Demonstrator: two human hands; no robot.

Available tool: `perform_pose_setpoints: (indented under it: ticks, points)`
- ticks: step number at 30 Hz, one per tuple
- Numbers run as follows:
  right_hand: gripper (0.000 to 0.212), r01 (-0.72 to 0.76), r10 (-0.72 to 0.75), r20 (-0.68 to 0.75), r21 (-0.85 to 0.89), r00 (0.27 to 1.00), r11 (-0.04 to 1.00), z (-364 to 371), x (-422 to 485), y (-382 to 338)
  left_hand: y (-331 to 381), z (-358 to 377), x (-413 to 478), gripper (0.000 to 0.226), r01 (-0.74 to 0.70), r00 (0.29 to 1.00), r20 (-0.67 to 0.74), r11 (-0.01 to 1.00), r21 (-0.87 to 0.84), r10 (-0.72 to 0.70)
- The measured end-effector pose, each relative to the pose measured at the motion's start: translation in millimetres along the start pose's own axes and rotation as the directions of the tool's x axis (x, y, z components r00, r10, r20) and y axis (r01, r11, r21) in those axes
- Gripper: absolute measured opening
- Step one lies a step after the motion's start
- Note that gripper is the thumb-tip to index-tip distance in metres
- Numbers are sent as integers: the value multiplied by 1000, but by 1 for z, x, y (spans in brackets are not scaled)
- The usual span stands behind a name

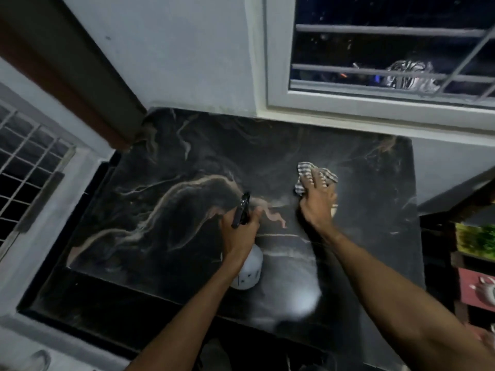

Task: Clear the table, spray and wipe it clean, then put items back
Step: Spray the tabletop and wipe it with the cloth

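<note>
A black marble table (174, 199) with pale veins fills the middle of the view. My left hand (239, 231) grips a spray bottle (249, 269) with a white body and a black nozzle head, held over the table's centre. My right hand (318, 202) presses a checked cloth (308, 174) flat onto the table's right half. Part of the cloth is hidden under my fingers. No other items lie on the tabletop.
The table stands in a corner, with a white wall and a barred window (388, 62) behind it and a second grilled window (29, 162) on the left. A shelf (474, 250) holding colourful items stands at the right edge. A glare patch (300, 295) shines near the table's front.
</note>
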State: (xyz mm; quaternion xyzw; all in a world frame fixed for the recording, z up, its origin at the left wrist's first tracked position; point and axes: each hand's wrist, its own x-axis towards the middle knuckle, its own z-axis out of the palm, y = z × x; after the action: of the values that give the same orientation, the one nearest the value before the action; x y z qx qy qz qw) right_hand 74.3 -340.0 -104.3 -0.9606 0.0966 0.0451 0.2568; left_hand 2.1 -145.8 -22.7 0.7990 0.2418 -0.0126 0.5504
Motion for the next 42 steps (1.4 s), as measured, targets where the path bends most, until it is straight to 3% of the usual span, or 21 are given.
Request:
perform_pose_setpoints:
  ticks: [2,5,6,8,10,14,18,20,22,23,27,29,31,32,33,35,36,38,40,41,42]
  points:
    - [76,120,-118,45,-25,992,993,35,-37,-41,-9,-28,15,36,4,1000,-5,1000,-13,-4]
    - [78,476,-464,192,-20,865,879,67,-66,-78,-23,-77,43,35,30,999,28,1000,-1,-30]
    - [77,456,-442,187,-34,877,889,68,-53,-86,-30,-95,52,36,42,998,43,999,8,-42]
    - [70,116,-112,77,-49,991,992,62,-26,-103,-40,-124,66,38,45,996,73,998,35,-48]
    - [69,-153,154,17,-15,988,988,72,-18,-146,-52,-152,82,37,83,990,105,995,57,-89]
    - [75,272,-257,186,-58,948,961,113,-55,-195,-62,-187,103,54,231,951,169,960,160,-257]
    - [70,-209,209,9,30,978,977,114,-29,-222,-66,-212,121,60,259,939,201,959,114,-277]
    - [74,1,0,80,-16,997,1000,137,-43,-258,-69,-223,126,51,199,958,177,969,149,-224]
    - [79,359,-342,189,-67,921,931,157,-59,-271,-70,-233,130,37,140,975,152,981,132,-159]
    - [79,397,-381,201,-43,902,917,158,-55,-272,-69,-240,133,38,127,979,146,986,112,-143]
    - [75,-113,111,46,28,993,993,165,-18,-308,-77,-271,156,36,135,985,100,987,83,-143]
    - [69,192,-190,157,5,969,981,195,-36,-348,-83,-288,167,31,131,989,61,988,85,-137]
    - [61,561,-540,284,11,792,828,219,-59,-364,-86,-300,176,29,111,993,36,989,101,-115]
    - [62,616,-595,301,30,746,787,217,-54,-363,-87,-305,180,28,109,993,34,989,98,-112]
    - [66,563,-547,282,28,788,826,214,-40,-358,-87,-308,182,27,114,992,32,989,94,-118]
    - [72,195,-198,156,29,968,980,205,-14,-352,-87,-312,185,27,124,992,19,989,79,-126]
    - [74,57,-61,117,34,991,998,202,-14,-357,-87,-313,186,26,124,992,10,990,69,-125]
    - [72,232,-227,168,-12,959,973,211,-35,-374,-87,-314,185,26,122,992,-3,990,66,-123]
    - [69,597,-561,319,-23,764,802,219,-60,-370,-88,-311,183,26,114,993,0,991,66,-114]
    - [72,652,-614,337,-1,714,758,211,-55,-359,-87,-309,182,26,111,994,3,992,61,-112]
    - [74,602,-573,298,-5,763,799,202,-40,-347,-86,-307,181,25,117,993,5,992,53,-117]
